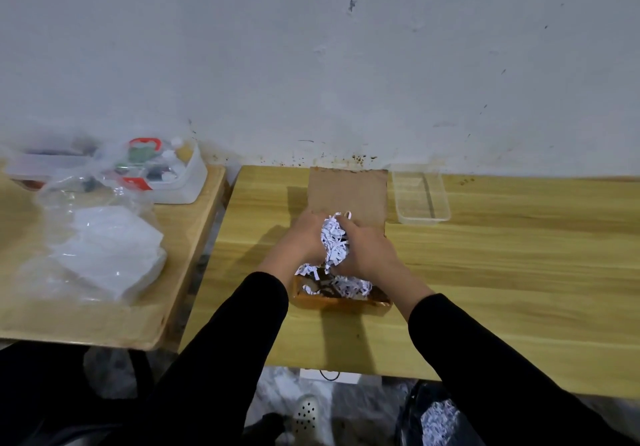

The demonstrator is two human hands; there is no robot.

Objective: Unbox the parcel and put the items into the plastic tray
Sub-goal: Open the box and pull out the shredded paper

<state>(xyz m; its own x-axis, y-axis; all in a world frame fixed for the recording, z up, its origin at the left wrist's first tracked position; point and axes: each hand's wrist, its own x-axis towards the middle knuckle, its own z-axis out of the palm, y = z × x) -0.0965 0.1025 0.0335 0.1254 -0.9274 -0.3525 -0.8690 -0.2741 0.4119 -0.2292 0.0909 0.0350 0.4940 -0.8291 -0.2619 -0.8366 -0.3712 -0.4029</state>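
An open brown cardboard parcel (341, 301) sits on the wooden table in front of me, its lid (348, 192) folded back toward the wall. My left hand (301, 239) and my right hand (369, 248) together clutch a bundle of white shredded paper (334, 241) lifted above the box. More shreds (346, 286) lie inside, over dark contents I cannot make out. A clear plastic tray (420, 199) stands to the right of the lid, near the wall, with nothing visible in it.
A second wooden table on the left holds a white bin of mixed items (166, 175) and clear plastic bags with white packing (104, 248). On the floor at the lower right, a dark bag (436, 418) contains shredded paper. The wall runs close behind the table.
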